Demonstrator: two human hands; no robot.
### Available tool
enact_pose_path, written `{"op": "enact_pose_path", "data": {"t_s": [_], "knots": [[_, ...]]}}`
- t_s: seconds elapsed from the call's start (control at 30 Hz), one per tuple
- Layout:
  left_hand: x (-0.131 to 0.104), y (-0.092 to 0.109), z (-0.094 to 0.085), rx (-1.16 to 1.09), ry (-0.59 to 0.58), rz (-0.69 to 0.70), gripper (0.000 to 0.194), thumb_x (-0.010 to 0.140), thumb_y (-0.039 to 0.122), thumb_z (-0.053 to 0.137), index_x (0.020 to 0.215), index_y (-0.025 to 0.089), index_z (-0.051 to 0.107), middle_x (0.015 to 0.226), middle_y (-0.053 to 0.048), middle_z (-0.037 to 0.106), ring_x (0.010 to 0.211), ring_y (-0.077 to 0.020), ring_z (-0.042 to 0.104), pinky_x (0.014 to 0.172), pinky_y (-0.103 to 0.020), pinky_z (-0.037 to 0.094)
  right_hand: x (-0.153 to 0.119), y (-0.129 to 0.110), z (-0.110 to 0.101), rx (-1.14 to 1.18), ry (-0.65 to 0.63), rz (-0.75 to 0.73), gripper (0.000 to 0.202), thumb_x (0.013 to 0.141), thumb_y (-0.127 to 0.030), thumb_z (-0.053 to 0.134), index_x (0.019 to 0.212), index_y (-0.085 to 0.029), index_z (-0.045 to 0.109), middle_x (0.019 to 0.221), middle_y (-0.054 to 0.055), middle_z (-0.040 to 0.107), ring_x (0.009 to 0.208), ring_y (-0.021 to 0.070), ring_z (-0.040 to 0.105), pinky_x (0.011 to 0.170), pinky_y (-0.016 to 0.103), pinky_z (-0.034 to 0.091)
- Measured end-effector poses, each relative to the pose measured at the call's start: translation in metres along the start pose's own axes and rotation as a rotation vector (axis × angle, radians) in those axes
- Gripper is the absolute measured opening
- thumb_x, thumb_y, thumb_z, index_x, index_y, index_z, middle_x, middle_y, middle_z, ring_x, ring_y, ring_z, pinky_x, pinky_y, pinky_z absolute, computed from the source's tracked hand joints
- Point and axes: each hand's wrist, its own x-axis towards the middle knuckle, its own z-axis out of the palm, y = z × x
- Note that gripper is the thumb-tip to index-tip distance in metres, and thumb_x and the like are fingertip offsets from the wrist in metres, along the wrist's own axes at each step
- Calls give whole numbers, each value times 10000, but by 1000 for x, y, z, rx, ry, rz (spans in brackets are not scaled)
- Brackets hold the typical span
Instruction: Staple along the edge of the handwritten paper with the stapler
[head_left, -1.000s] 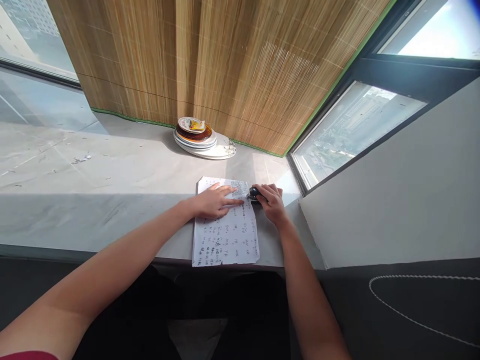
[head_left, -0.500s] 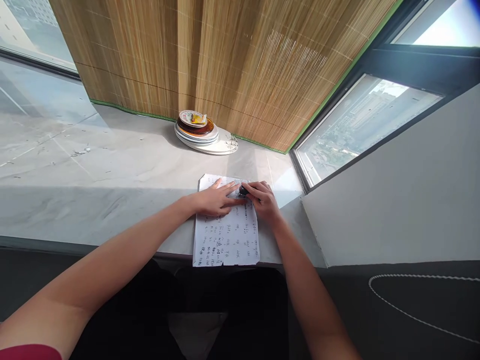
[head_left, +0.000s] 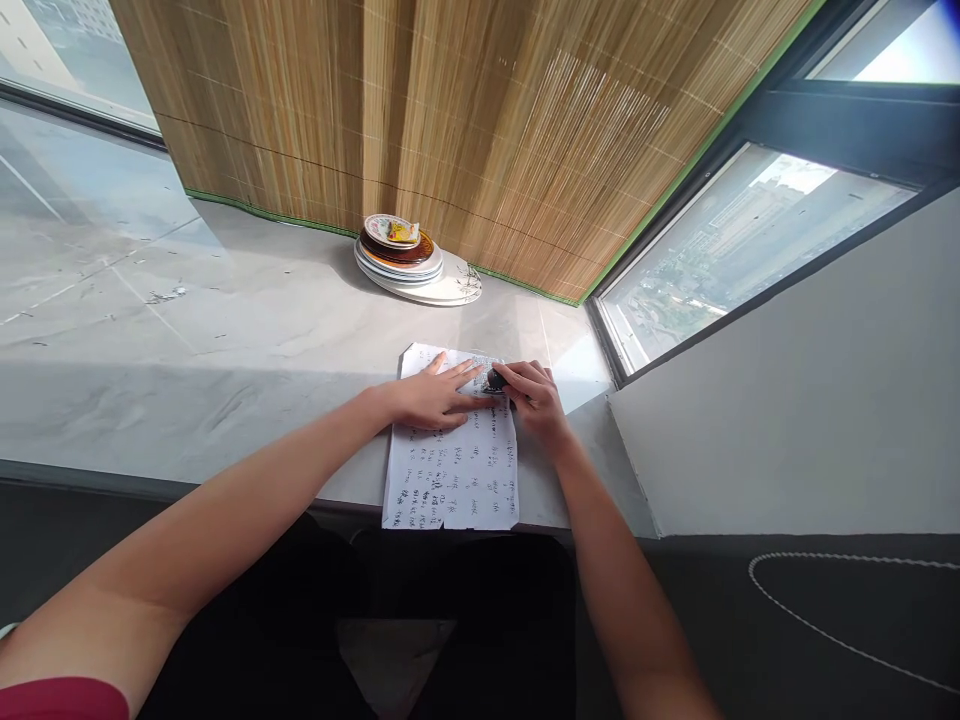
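A sheet of white paper [head_left: 435, 490] with rows of handwriting lies on the grey stone ledge, its near edge at the ledge's front edge. My left hand [head_left: 435, 400] rests flat on the upper part of the sheet, fingers spread. In my right hand [head_left: 538, 398] is a small, rounded black roller stamp [head_left: 496, 380], pinched between thumb and fingers. The stamp sits low over the paper, just past the left fingertips. Beside it shows a patch of dense grey print [head_left: 484, 365]. The stamp's underside is hidden.
Behind the paper, a stack of plates [head_left: 401, 265] stands on the ledge [head_left: 247, 320], a small yellow packet [head_left: 403, 232] on top. A bamboo blind [head_left: 450, 120] hangs at the back. A white wall [head_left: 795, 400] rises at right, and a white cord [head_left: 825, 555] loops below it.
My right hand has shifted slightly to the right with the stamp, and more of the grey print shows. My left hand stays flat on the sheet. The view has moved a little.
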Motion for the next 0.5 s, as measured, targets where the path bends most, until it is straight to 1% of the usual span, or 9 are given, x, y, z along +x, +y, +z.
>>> {"op": "enact_pose_path", "data": {"t_s": [0.13,0.33,0.5], "knots": [[1,1,1,-19,-11,15,562,1035,455,553,1593,479,497,1795,24,243,1662,-400,150,1316,-692,51,0,-5,0,4,-15,-45,445,1114,-297,470,1511,-435,618,1258,28,736,1092,263,612,1031,458,425],[2,7,0,3,-34,-6,547,1027,456,547,1574,434,537,1772,3,310,1666,-386,133,1315,-689,29,0,-14,1,-97,-57,-32,478,1113,-285,451,1543,-453,578,1259,32,732,1090,274,596,1037,482,392],[2,9,0,7,-31,-7,540,1023,453,549,1563,441,550,1747,-12,363,1662,-392,148,1307,-708,15,0,-18,3,-135,-46,-38,498,1116,-275,431,1570,-444,546,1242,46,727,1071,279,599,1005,481,392]]}}
